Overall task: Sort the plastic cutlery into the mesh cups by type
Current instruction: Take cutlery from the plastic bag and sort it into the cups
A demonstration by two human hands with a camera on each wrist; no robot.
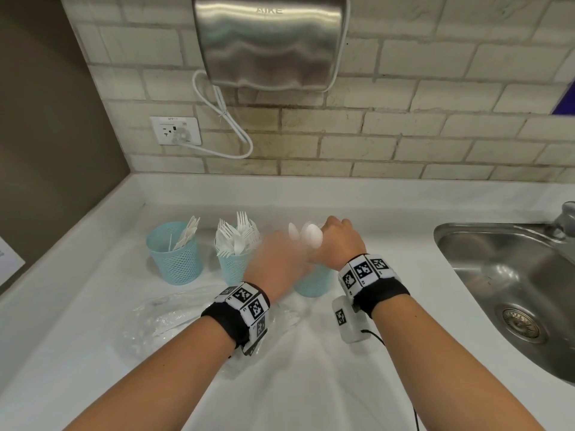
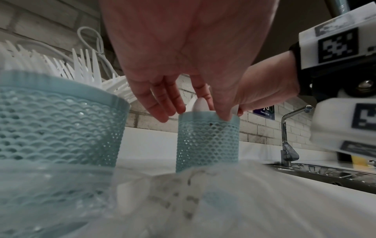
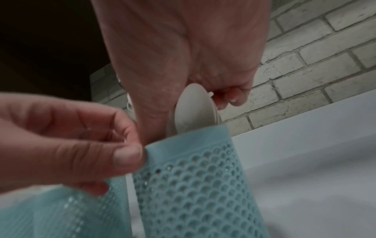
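Three pale blue plastic mesh cups stand in a row on the white worktop [image 1: 311, 384], just left of a stainless steel sink [image 1: 510, 275]. The left mesh cup [image 1: 174, 256] holds a few white plastic knives [image 1: 186, 233] leaning to the right. The middle mesh cup [image 1: 231, 267] is packed with white plastic forks [image 1: 238, 233], tines up. The right mesh cup [image 1: 312, 283] is mostly hidden behind both wrists in the head view.

The right hand [image 1: 340, 239] hangs above the right mesh cup [image 3: 195, 185], its fingers [image 3: 234, 96] curled round a bundle of white plastic spoons [image 3: 192, 106]. The spoons' bowls stick up past the rim and their handles reach down into the cup; in the head view the bowls [image 1: 306, 234] show just left of the knuckles.

The left hand [image 1: 275, 259] is blurred in the head view. In its own wrist view its fingers [image 2: 154, 104] hang down, loosely spread, near the rim of the right mesh cup [image 2: 207, 141]. In the right wrist view its thumb [image 3: 122, 154] touches that rim while the other fingers curl loosely; I cannot tell whether it grips the cup.

A crumpled clear plastic bag [image 1: 168, 318] lies on the worktop in front of the cups, under the left wrist. A steel hand dryer [image 1: 269, 42] hangs on the brick wall above, its white cord [image 1: 230, 126] running to a wall socket [image 1: 175, 130].
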